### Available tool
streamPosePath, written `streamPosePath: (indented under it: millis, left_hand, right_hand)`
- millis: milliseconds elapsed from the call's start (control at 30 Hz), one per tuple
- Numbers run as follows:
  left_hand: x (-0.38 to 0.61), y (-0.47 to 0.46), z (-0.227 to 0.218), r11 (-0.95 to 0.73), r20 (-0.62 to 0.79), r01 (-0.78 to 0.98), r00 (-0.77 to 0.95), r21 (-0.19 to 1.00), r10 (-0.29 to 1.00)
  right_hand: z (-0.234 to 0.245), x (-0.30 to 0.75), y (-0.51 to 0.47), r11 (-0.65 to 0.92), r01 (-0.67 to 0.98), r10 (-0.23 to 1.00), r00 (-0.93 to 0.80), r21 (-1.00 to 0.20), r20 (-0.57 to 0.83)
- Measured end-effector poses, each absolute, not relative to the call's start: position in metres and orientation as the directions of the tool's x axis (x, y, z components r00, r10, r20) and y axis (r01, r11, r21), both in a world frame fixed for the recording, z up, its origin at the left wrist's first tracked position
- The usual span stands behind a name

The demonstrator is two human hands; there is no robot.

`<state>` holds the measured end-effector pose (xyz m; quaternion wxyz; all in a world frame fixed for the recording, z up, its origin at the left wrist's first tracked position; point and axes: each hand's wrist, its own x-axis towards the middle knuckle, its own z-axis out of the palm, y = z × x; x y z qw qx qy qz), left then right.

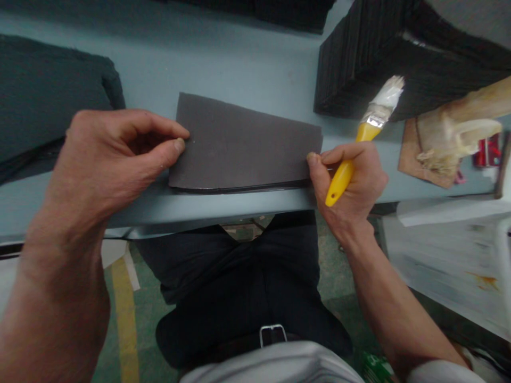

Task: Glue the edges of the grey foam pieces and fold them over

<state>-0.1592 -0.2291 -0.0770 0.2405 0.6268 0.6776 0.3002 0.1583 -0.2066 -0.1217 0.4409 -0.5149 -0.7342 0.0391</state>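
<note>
on the blue bench (159,210), the left hand (107,159) pinches a dark foam sheet (243,143); the right hand (351,186) curls round a yellow brush (339,183) that could smudge it if tipped.

Left hand (112,154) pinching, right hand (349,186) curled tight.

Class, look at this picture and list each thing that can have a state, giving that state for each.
Flat dark grey foam sheet, lying on the table, held at both ends.
Left hand, pinching the sheet's edge.
Right hand, gripping the brush, fingertip on the sheet.
Yellow-handled paintbrush, bristles coated white.
Black foam stack, piled up.
</note>
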Motion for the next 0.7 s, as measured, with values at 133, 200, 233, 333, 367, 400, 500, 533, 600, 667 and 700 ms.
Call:
streamPosePath:
  millis: [133,200,233,333,367,400,500,533,600,667,700]
  left_hand:
    - [-0.157,-0.2307,-0.0751,0.026,0.062,0.705,-0.099,0.708,0.993]
    - [-0.1565,-0.2314,-0.075,0.024,0.065,0.704,-0.099,0.709,0.993]
    - [-0.1566,-0.2317,-0.0753,0.025,0.066,0.705,-0.101,0.709,0.993]
    - [-0.1572,-0.2322,-0.0761,0.025,0.075,0.709,-0.11,0.705,0.991]
    - [-0.1575,-0.2322,-0.0762,0.028,0.075,0.708,-0.114,0.706,0.991]
    - [-0.1578,-0.2322,-0.0763,0.03,0.072,0.706,-0.114,0.708,0.991]
    - [-0.1586,-0.2319,-0.076,0.03,0.059,0.699,-0.103,0.715,0.993]
    - [-0.159,-0.2317,-0.0761,0.031,0.055,0.698,-0.1,0.715,0.994]
    - [-0.1601,-0.2311,-0.0771,0.035,0.05,0.695,-0.101,0.719,0.994]
    - [-0.1612,-0.2305,-0.0787,0.036,0.053,0.693,-0.107,0.72,0.993]
    - [-0.1615,-0.2302,-0.0795,0.033,0.058,0.692,-0.107,0.721,0.993]
  right_hand:
    - [-0.1229,0.1596,-0.2069,0.464,0.725,0.795,-0.086,-0.509,0.601]
    - [-0.1238,0.1602,-0.2066,0.453,0.726,0.802,-0.078,-0.518,0.592]
    - [-0.1241,0.1602,-0.2065,0.445,0.732,0.804,-0.072,-0.516,0.59]
    - [-0.1237,0.1591,-0.2063,0.425,0.753,0.803,-0.059,-0.501,0.593]
    - [-0.1231,0.1584,-0.2063,0.425,0.756,0.802,-0.059,-0.498,0.595]
    - [-0.1225,0.1577,-0.2064,0.429,0.756,0.799,-0.062,-0.495,0.598]
    - [-0.1205,0.1563,-0.2068,0.446,0.746,0.792,-0.072,-0.495,0.606]
    - [-0.1201,0.1562,-0.2069,0.457,0.737,0.787,-0.075,-0.497,0.612]
    - [-0.1195,0.1564,-0.207,0.479,0.715,0.784,-0.086,-0.51,0.615]
    - [-0.1195,0.157,-0.2072,0.494,0.696,0.783,-0.095,-0.521,0.615]
    - [-0.1196,0.1574,-0.2073,0.495,0.697,0.782,-0.098,-0.519,0.615]
